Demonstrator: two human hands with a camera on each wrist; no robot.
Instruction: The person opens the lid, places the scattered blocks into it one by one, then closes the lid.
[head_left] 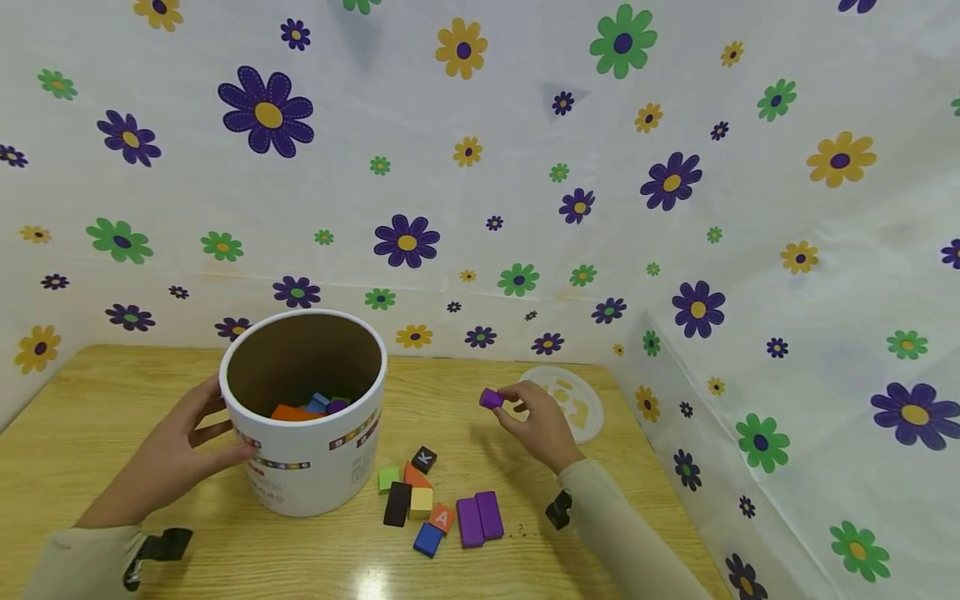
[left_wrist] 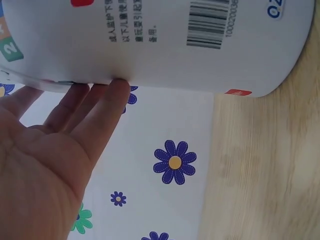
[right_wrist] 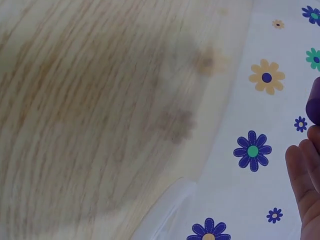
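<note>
At the left stands a white bucket (head_left: 315,467) with colourful blocks inside. My left hand (head_left: 176,450) touches its side with spread, mostly straight fingers and thumb; in the left wrist view the fingers (left_wrist: 107,107) lie against the printed wall near a barcode. My right hand (head_left: 542,425) pinches a purple cylinder block (head_left: 491,398) between thumb and fingertips, held above the table. In the right wrist view, the purple cylinder (right_wrist: 314,107) and part of the hand (right_wrist: 305,175) show only at the right edge.
Between the hands lie two purple blocks (head_left: 470,522), a black block (head_left: 397,504), a "K" block (head_left: 423,459), a blue block (head_left: 428,539) and several others on the wooden table (head_left: 300,558). A white lid with cut-outs (head_left: 592,408) lies behind the right hand. Flowered sheeting (head_left: 510,167) rises behind.
</note>
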